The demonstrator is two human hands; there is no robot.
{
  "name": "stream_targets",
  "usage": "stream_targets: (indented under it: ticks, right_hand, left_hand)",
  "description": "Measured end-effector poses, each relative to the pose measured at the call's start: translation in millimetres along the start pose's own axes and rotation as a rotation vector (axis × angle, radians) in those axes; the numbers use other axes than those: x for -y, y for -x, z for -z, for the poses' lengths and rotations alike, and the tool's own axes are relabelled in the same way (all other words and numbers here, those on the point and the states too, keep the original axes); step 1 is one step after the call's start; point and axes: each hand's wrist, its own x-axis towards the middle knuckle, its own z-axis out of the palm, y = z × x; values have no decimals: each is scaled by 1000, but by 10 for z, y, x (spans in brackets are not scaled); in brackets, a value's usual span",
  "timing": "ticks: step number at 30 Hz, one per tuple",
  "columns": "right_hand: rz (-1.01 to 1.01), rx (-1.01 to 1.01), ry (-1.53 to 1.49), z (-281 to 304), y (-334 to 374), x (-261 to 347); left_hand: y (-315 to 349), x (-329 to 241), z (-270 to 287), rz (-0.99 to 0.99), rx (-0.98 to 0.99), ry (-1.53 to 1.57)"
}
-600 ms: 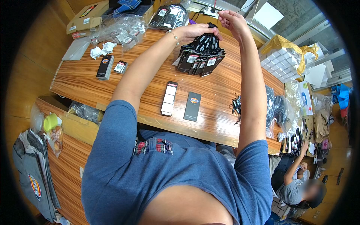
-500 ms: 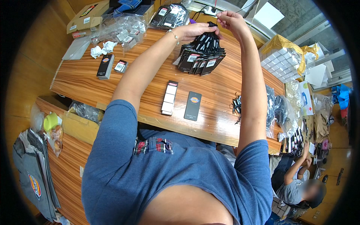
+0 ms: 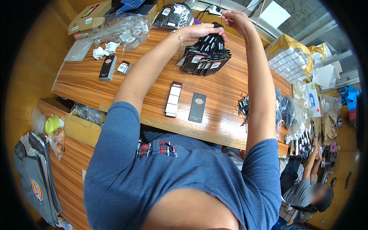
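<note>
In the head view the left hand (image 3: 199, 31) is clenched around the top of a fanned bunch of black tags (image 3: 205, 55), which hangs just above the far half of the wooden table (image 3: 88, 80), while the right hand (image 3: 235, 20) pinches the strings at the bunch's top, just beside the left. Bare wood lies open under and to the left of the tags; nearer the person a black tag (image 3: 197, 107) and a black-and-white strip (image 3: 174, 99) lie side by side close to the near edge, a tangle of cords (image 3: 243, 109) sits near the right edge, and plastic bags (image 3: 122, 32) crowd the far left corner
</note>
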Motion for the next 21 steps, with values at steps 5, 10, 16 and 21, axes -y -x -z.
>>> stream_targets:
  ticks: [5,10,16,21]
  right_hand:
    - [-23,-93,269,-43,-112,-251]
    - [40,-172,299,81,358,73]
    - [112,-32,-70,85,1090,-57]
    - [210,14,-242,28,1756,-124]
  left_hand:
    - [54,84,15,35,-112,227]
    - [-57,-56,30,-178,-217,163]
    - [568,-682,-12,-484,-510,-123]
    - [1605,-1784,-130,-338,-703,-567]
